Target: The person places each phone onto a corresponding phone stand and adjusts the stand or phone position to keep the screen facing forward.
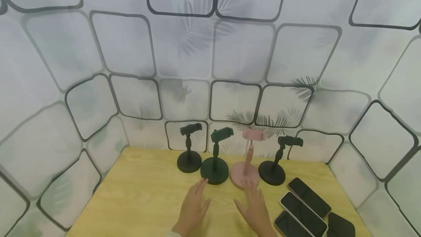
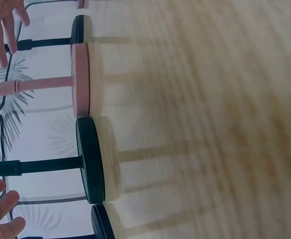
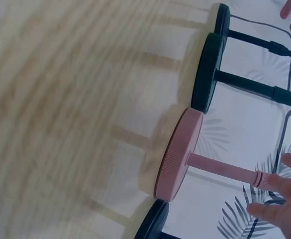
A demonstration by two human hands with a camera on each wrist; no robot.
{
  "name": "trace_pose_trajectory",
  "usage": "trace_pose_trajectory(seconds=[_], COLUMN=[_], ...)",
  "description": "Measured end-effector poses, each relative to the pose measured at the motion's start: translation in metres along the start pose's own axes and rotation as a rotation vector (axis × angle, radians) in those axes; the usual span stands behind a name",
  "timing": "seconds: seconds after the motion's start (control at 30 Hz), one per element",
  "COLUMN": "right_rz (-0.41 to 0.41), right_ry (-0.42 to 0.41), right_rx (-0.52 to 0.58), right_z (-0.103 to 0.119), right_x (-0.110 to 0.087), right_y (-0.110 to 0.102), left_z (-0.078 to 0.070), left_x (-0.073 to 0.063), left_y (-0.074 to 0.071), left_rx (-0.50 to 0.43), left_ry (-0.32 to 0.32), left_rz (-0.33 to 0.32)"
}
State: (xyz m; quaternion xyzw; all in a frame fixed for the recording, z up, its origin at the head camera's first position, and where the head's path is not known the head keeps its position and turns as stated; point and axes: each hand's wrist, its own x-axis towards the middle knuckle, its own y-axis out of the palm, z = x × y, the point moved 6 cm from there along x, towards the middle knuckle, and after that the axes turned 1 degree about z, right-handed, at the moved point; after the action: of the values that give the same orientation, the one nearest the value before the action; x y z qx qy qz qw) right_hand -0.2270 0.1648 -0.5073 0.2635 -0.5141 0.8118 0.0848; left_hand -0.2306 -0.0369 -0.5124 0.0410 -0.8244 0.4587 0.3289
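A row of phone stands lines the back of the table: a black one [image 1: 189, 163] at the left, then a dark green one [image 1: 215, 173], a pink one [image 1: 236, 175] and another black one [image 1: 272, 175]. Each has a round base, a thin post and a clamp head on top. My left hand [image 1: 193, 207] reaches forward with straight fingers, its tips close to the green base. Opposite it, my right hand [image 1: 254, 207] extends toward the pink stand, fingertips overlapping its base in the head view. Neither palm holds anything. In the right wrist view, the right-hand fingers [image 3: 284, 184] are spread near the pink post.
Several dark-screened phones lie at the table's right: an upper one [image 1: 309, 196], a white-edged one [image 1: 304, 213], a lower one [image 1: 291, 226] and a dark one [image 1: 341, 226] beside them. A patterned curtain [image 1: 184, 98] rises behind the wooden table [image 1: 138, 189].
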Motion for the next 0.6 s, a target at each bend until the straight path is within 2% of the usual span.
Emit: trace_pose_trajectory(seconds=[0.1, 0.17, 0.27, 0.37, 0.43, 0.5, 0.6], right_rz=[-0.078, -0.117, -0.135, -0.136, -0.110, -0.092, -0.072], right_ry=[-0.068, -0.106, -0.148, -0.192, -0.193, -0.182, -0.118], right_rx=[0.036, 0.062, 0.103, 0.144, 0.164, 0.166, 0.127], right_z=[-0.002, -0.004, -0.005, -0.004, -0.004, -0.004, -0.005], right_x=[0.009, 0.019, 0.034, 0.049, 0.058, 0.066, 0.077], right_y=[-0.005, -0.005, -0.002, 0.003, 0.007, 0.010, 0.012], left_z=[0.007, 0.012, 0.018, 0.026, 0.031, 0.037, 0.042], left_x=[0.013, 0.027, 0.048, 0.066, 0.075, 0.083, 0.096], left_y=[-0.001, -0.002, -0.001, 0.004, 0.009, 0.014, 0.021], left_rx=[-0.066, -0.093, -0.139, -0.233, -0.332, -0.427, -0.556], left_ry=[-0.023, -0.025, -0.048, -0.123, -0.196, -0.263, -0.338], left_rz=[-0.042, -0.053, -0.018, 0.050, 0.076, 0.071, 0.056])
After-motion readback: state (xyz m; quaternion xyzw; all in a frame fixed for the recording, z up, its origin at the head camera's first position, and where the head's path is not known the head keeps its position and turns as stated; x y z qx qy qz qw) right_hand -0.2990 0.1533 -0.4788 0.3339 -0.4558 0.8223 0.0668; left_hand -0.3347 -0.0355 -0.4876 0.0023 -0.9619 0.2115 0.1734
